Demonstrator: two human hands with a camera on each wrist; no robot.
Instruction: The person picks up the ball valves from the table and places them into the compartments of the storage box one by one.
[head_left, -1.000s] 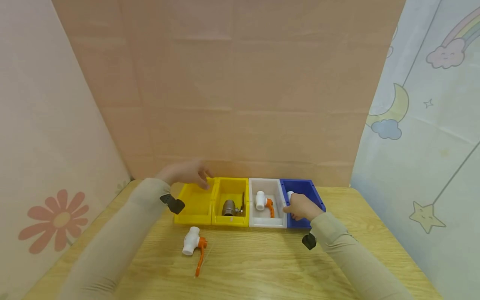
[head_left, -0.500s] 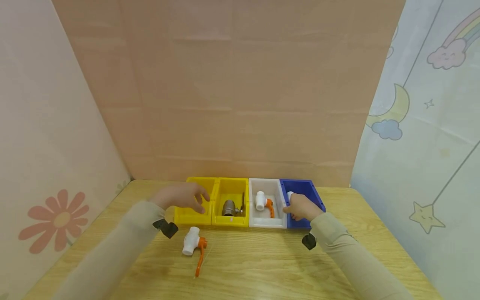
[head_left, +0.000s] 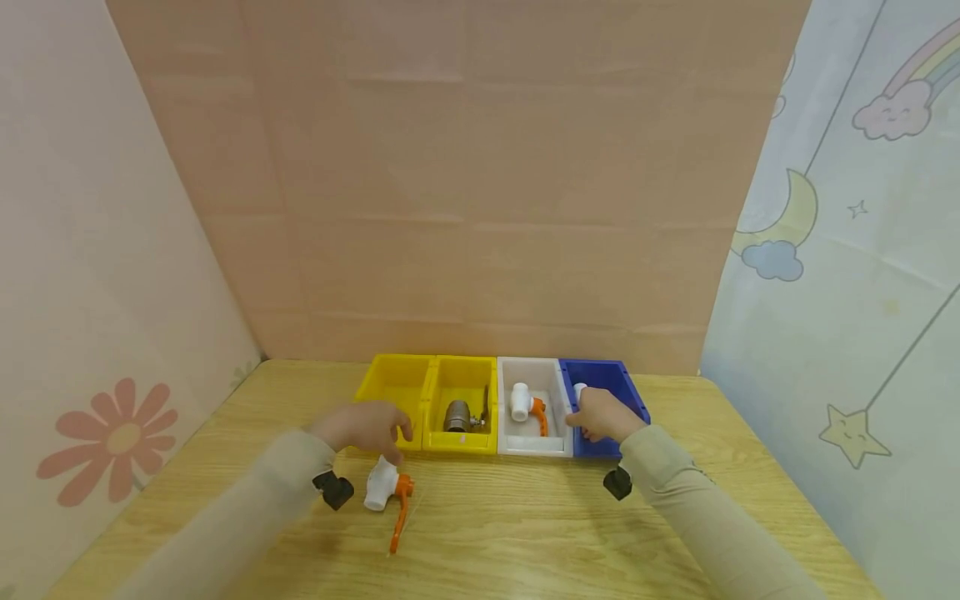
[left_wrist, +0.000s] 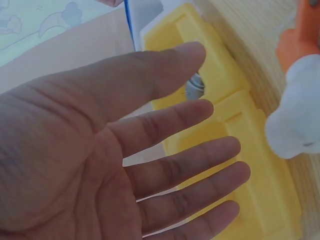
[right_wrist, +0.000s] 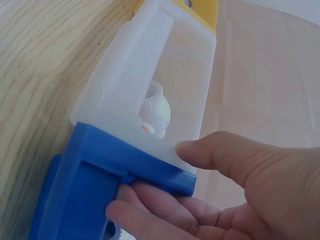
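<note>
My left hand (head_left: 367, 425) hovers just behind a white plastic ball valve (head_left: 381, 488) with an orange lever, which lies on the table. Its fingers are spread and hold nothing; in the left wrist view the valve sits beyond the fingertips. At the right, my right hand (head_left: 603, 412) grips the side-by-side walls of the blue bin (right_wrist: 125, 157) and the white bin (right_wrist: 107, 85). The thumb lies at the white rim, the other fingers curl inside the blue bin. A white part (head_left: 579, 389) in the blue bin is mostly hidden by this hand.
Two yellow bins (head_left: 429, 408) continue the row to the left; one holds a metal ball valve (head_left: 458, 416). Another white valve (head_left: 520, 402) with an orange lever is in the white bin. A papered wall (head_left: 480, 250) rises behind the wooden table (head_left: 525, 525).
My left hand has come down and toward me, from over the left yellow bin to the valve on the table. My right hand has stayed in place on the bin walls.
</note>
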